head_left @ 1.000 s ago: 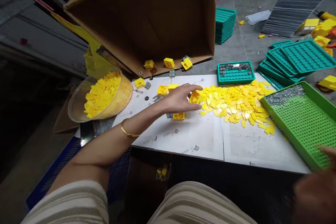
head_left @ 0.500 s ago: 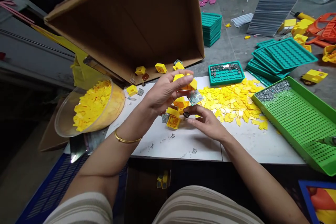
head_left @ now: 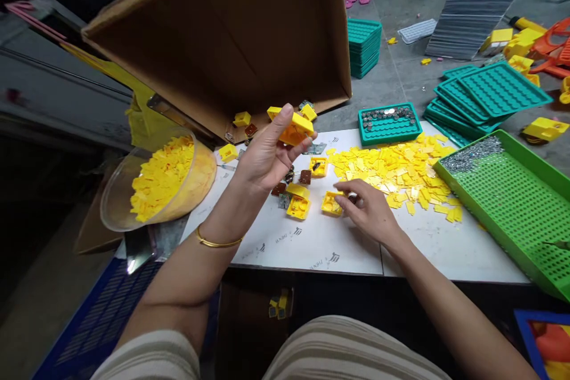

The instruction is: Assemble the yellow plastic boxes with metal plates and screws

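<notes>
My left hand [head_left: 267,157] is raised over the board, its thumb and fingers closed around yellow plastic casings [head_left: 296,127]. Lower and to the right, my right hand [head_left: 367,208] has its thumb and forefinger at the edge of an open yellow casing [head_left: 331,204] on the board. A small dark round part [head_left: 352,197] shows within the curled fingers of that hand. Between the hands lie another open casing [head_left: 298,208], a brown square piece [head_left: 305,177] and a casing with a dark part inside [head_left: 318,167]. A grey-green circuit board [head_left: 317,148] rests behind them.
Loose flat yellow pieces [head_left: 401,172] spread across the white board [head_left: 303,249]. A teal tray [head_left: 387,133] holds round metal parts; a green tray [head_left: 512,202] holds screws. At left stands a clear tub [head_left: 205,175] of yellow pieces. A cardboard box [head_left: 222,29] leans behind.
My right hand has shifted right and down, to an open yellow casing now on the board. The left hand's casings have tilted and moved left; the circuit board now lies behind that hand.
</notes>
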Motion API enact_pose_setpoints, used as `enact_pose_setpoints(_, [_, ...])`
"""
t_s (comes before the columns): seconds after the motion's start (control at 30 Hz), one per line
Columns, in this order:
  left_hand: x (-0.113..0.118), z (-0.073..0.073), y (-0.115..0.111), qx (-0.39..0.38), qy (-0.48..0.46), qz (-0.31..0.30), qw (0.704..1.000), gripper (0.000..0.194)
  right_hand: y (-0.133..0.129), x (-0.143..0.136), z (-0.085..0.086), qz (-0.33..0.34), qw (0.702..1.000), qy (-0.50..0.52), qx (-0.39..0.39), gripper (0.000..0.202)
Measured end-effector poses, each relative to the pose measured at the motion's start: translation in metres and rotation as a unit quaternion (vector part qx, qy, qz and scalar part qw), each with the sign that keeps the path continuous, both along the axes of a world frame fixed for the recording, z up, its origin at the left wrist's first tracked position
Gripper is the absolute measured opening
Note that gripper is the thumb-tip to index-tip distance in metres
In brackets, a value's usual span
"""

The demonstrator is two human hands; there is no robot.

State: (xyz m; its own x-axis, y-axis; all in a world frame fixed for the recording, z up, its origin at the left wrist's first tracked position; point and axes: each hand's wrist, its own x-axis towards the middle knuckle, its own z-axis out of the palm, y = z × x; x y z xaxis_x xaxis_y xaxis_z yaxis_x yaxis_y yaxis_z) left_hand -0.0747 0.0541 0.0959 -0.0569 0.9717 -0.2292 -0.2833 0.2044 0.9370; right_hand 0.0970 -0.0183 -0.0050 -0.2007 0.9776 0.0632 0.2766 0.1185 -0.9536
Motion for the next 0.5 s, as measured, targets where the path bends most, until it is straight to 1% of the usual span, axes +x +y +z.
enact_pose_setpoints(0.03, [0.001,0.002,-0.003,-0.019,-0.007,-0.004,1.000,0.024,0.000,-0.001,0.002,-0.027,0.999,-0.015,0.039,0.028])
enact_pose_setpoints(0.07, [0.004,0.004,-0.005,-0.036,-0.014,-0.008,0.999,0.025,0.002,-0.004,0.004,-0.045,0.997,-0.005,0.058,0.038])
enact_pose_setpoints(0.1, [0.007,0.006,-0.008,-0.050,-0.022,-0.013,0.998,0.025,0.004,-0.008,0.006,-0.046,0.997,0.028,0.055,0.048])
enact_pose_setpoints(0.13, [0.010,0.007,-0.010,-0.062,-0.031,-0.020,0.997,0.026,0.006,-0.012,0.008,-0.031,0.996,0.076,0.031,0.056])
enact_pose_setpoints(0.17, [0.013,0.008,-0.012,-0.071,-0.041,-0.025,0.996,0.026,0.008,-0.016,0.010,-0.001,0.991,0.130,-0.008,0.060])
enact_pose_setpoints(0.2, [0.015,0.007,-0.013,-0.076,-0.049,-0.027,0.996,0.026,0.009,-0.020,0.012,0.037,0.981,0.182,-0.054,0.060])
enact_pose_setpoints(0.23, [0.018,0.006,-0.013,-0.077,-0.055,-0.026,0.995,0.025,0.009,-0.022,0.013,0.074,0.966,0.225,-0.101,0.055])
enact_pose_setpoints(0.27, [0.019,0.003,-0.014,-0.072,-0.058,-0.024,0.995,0.024,0.008,-0.022,0.014,0.098,0.952,0.255,-0.140,0.047])
enact_pose_setpoints(0.3, [0.020,-0.002,-0.014,-0.064,-0.055,-0.022,0.996,0.023,0.006,-0.021,0.015,0.106,0.941,0.274,-0.168,0.040])
enact_pose_setpoints(0.33, [0.020,-0.007,-0.014,-0.055,-0.047,-0.021,0.997,0.023,0.002,-0.017,0.015,0.098,0.935,0.285,-0.188,0.036])
enact_pose_setpoints(0.4, [0.021,-0.019,-0.016,-0.053,-0.028,-0.034,0.998,0.024,-0.006,-0.006,0.014,0.053,0.932,0.293,-0.207,0.031])
enact_pose_setpoints(0.47, [0.023,-0.028,-0.019,-0.073,-0.014,-0.059,0.995,0.025,-0.013,0.004,0.011,0.009,0.930,0.294,-0.219,0.032])
enact_pose_setpoints(0.5, [0.025,-0.031,-0.022,-0.084,-0.009,-0.073,0.994,0.026,-0.016,0.008,0.010,0.004,0.928,0.295,-0.229,0.035])
